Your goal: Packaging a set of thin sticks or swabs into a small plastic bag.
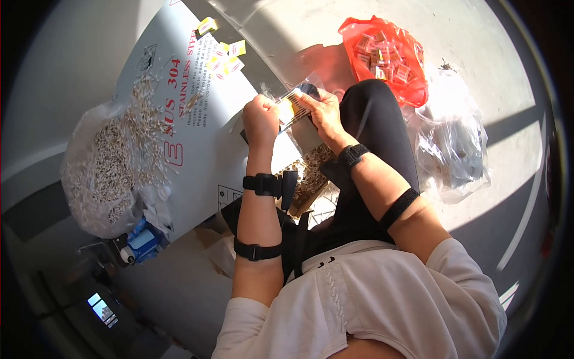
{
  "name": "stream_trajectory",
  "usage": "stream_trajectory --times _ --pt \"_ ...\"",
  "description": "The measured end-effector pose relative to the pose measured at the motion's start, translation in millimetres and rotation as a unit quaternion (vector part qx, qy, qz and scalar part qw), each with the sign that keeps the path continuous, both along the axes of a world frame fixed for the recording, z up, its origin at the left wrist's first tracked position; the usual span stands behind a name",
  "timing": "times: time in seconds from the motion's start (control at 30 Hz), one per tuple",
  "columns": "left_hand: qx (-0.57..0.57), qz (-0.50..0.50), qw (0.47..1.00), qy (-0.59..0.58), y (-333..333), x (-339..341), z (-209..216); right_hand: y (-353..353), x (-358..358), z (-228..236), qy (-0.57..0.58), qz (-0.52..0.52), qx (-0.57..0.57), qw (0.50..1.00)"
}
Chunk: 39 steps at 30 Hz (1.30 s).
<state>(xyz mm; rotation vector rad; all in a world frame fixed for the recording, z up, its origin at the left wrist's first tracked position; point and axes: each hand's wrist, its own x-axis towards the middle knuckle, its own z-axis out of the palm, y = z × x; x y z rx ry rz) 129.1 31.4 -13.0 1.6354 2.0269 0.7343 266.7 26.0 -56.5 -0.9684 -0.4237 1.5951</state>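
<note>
In front of me, both hands hold a small clear plastic packet (pixel 289 111) with yellow and dark printing and a row of thin stripes. My left hand (pixel 262 119) is closed at its left edge, fingers curled in. My right hand (pixel 326 118) grips its right end between thumb and fingers. Below the hands, beside my leg, an open box (pixel 313 178) holds many cotton swabs. Left of them, a loose pile of cotton swabs (pixel 145 128) lies on the table. Several small yellow-and-white cards or packs (pixel 227 61) lie at the table's far end.
The table (pixel 203 173) has a printed light covering. A clear bag of cotton swabs (pixel 106 170) sits at its left, near a blue-and-white object (pixel 142 244). On the right floor are a red bag (pixel 382 57) of small packs and a clear plastic bag (pixel 451 140). A lit screen (pixel 102 310) shows lower left.
</note>
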Motion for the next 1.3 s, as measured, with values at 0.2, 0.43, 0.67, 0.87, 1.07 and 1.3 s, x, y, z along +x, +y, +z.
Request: stream_trajectory --times 0.2,0.43,0.67,0.87,1.07,1.3 --pt "0.046 -0.07 0.997 -0.001 4 3 3 -1 0 3 0.01 0.006 0.009 1.0" --pt "0.115 -0.048 0.99 0.072 -25 6 2 -1 3 0 -0.01 0.015 0.021 1.0" --pt "0.008 -0.114 0.953 0.28 -66 18 2 0 -3 3 0.021 0.012 0.005 1.0" --pt "0.044 -0.069 0.965 0.248 -60 0 -2 -3 8 8 -0.084 0.046 -0.053 0.994" --pt "0.119 0.071 0.968 0.208 -8 -115 3 4 24 -3 -0.42 -0.135 0.082 0.894" --pt "0.03 0.023 0.957 0.287 39 -205 18 -4 6 61 -0.447 0.061 0.316 0.835"
